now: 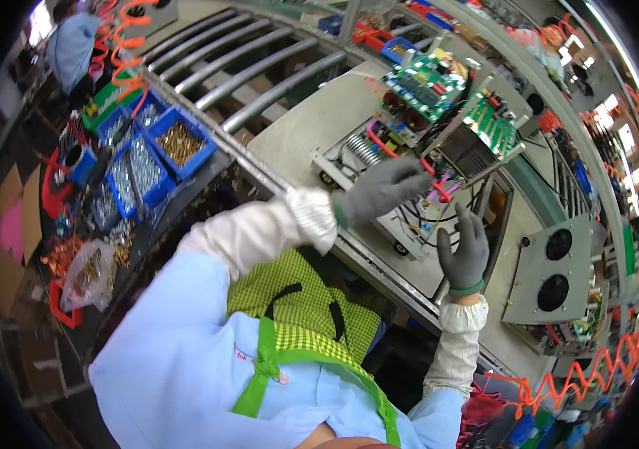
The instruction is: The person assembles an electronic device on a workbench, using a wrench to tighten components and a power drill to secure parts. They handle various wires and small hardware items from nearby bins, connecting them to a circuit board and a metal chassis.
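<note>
A half-built machine stands on a metal base plate [393,227] in front of me, with upright green circuit boards [426,88] and dark heat-sink fins. My left hand [383,193], in a grey glove, reaches over the plate's near side. Its fingers stretch right, close to a thick red cable [439,191]; the palm side is hidden. Gloved in grey too, my right hand [465,251] is raised beside the plate's right end with fingers apart and nothing in them. Several thin black wires [426,224] curl between the two hands.
Blue bins [140,179] of screws and brass parts sit on the left bench, near a plastic bag [89,277]. Metal rollers [259,67] lie beyond. At right stands a panel with two black fans [551,273]. Orange coiled hoses [581,382] hang around; a person [74,49] is at far left.
</note>
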### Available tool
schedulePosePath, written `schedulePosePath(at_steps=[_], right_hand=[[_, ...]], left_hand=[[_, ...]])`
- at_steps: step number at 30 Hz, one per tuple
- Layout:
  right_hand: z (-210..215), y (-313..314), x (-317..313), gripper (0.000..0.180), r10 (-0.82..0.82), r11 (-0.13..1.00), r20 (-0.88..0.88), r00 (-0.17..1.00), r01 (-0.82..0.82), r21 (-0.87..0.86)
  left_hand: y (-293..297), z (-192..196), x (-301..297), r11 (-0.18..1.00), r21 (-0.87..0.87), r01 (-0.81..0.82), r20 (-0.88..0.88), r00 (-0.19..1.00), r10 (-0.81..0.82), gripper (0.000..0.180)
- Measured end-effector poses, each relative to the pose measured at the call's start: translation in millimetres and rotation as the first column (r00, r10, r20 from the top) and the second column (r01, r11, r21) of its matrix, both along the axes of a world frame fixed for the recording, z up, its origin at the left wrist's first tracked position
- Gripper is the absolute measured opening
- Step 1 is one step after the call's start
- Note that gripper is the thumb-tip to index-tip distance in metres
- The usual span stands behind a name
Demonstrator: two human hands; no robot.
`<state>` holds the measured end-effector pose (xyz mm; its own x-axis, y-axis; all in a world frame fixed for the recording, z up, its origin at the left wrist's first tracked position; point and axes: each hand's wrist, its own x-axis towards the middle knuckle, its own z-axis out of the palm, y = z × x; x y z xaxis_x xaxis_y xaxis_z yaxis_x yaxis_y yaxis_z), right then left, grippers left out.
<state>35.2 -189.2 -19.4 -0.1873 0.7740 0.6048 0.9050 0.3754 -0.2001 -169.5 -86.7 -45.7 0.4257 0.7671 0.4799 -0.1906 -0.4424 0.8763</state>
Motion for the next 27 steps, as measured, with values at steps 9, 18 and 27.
schedulePosePath(at_steps=[9, 18, 27], right_hand=[[-7.3, -29.9, -54.6, 0.041, 0.083, 0.995, -0.175, 0.981, -0.073, 0.063], [-26.5, -21.3, -48.3, 0.019, 0.029, 0.997, -0.019, 0.999, -0.03, -0.075], [-40.3, -38.6, -40.3, 0.015, -0.09, 0.995, -0.205, 0.975, 0.097, 0.023]], left_hand=[[-45.4, -46.2, 18.1, 0.608, -0.497, 0.619, 0.695, 0.703, -0.148, 0.056], [-68.3, -16.4, 4.4, 0.634, 0.771, -0.06, -0.377, 0.759, 0.531, 0.03], [-69.6, -65.0, 23.9, 0.977, 0.21, 0.036, -0.312, 0.95, 0.032, 0.035]])
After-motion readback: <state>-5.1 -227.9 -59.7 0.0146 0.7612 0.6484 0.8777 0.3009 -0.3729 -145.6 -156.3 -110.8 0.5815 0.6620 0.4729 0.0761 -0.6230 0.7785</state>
